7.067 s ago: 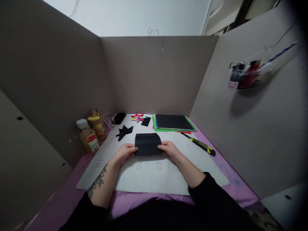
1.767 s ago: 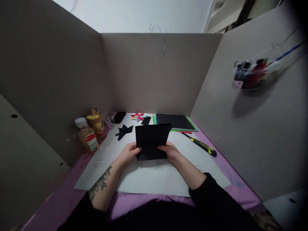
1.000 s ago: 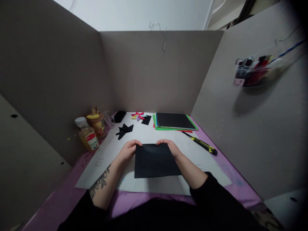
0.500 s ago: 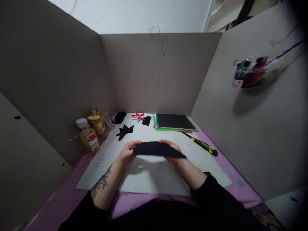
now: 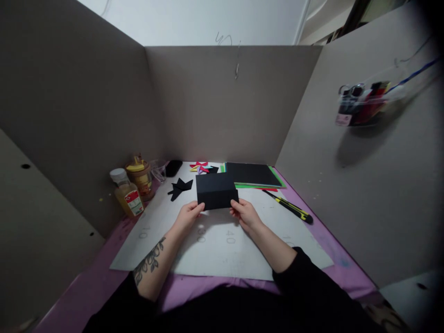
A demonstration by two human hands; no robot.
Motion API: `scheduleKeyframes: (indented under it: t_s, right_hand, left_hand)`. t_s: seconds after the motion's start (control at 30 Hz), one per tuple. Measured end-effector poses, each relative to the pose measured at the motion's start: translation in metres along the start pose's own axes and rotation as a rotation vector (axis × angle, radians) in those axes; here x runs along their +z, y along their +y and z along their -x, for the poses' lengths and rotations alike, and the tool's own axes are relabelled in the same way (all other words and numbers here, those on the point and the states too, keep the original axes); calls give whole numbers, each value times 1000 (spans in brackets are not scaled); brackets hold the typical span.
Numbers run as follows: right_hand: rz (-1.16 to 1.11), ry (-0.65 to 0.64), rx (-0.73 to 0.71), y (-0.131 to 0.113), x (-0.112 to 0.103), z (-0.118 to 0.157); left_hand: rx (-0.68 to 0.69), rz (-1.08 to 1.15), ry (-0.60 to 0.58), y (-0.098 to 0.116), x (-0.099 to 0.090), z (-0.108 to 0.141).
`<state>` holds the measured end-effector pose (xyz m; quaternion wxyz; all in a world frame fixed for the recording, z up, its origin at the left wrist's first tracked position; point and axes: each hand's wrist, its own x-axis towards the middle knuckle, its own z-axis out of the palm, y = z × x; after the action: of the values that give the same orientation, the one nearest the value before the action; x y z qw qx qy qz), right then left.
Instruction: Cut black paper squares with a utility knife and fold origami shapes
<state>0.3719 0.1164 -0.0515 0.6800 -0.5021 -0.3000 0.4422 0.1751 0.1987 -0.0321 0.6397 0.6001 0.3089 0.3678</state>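
Note:
A sheet of black paper [image 5: 215, 190] with a crease across it is held up over the white mat, facing me. My left hand [image 5: 190, 213] pinches its lower left corner, thumb in front. At the lower right corner my right hand [image 5: 245, 213] grips it the same way, with the thumb on the front and fingers partly hidden behind. Left of the sheet lie folded black paper pieces [image 5: 180, 188]. Behind it is a colourful paper star shape [image 5: 199, 166] beside another black piece [image 5: 213, 169], partly covered by the held sheet.
A stack of coloured paper [image 5: 255, 174] lies at the back right, with a yellow and black cutter [image 5: 293, 210] in front. A glue bottle [image 5: 127, 194], a brown jar [image 5: 141, 180], a clear cup [image 5: 158, 170] and a black phone-like object [image 5: 174, 168] stand along the left.
The black paper has tilted up from nearly edge-on, so its creased face now shows. Both hands have shifted to its lower corners.

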Motion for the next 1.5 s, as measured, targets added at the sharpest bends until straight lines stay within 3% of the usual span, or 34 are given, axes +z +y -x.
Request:
scheduleKeyframes:
  t_s: [0.17, 0.4, 0.6, 0.73, 0.93, 1.17, 1.5]
  right_hand:
    - [42, -42, -5, 1, 2, 3]
    - [165, -125, -12, 5, 6, 6]
    - [-3, -59, 31, 2, 13, 6]
    - [-149, -29, 130, 1, 16, 4]
    - [-280, 54, 155, 2, 17, 1]
    - [-418, 63, 268, -1, 15, 0]
    - [-436, 156, 226, 5, 15, -5]
  left_hand:
    - [-163, 284, -106, 1, 5, 1]
    - [-68, 302, 1, -5, 4, -2]
    - [25, 172, 7, -17, 2, -6]
    - [95, 16, 19, -16, 2, -5]
    - [169, -111, -19, -11, 6, -1]
    - [248, -237, -19, -18, 1, -3]
    - [311, -362, -9, -13, 2, 0]
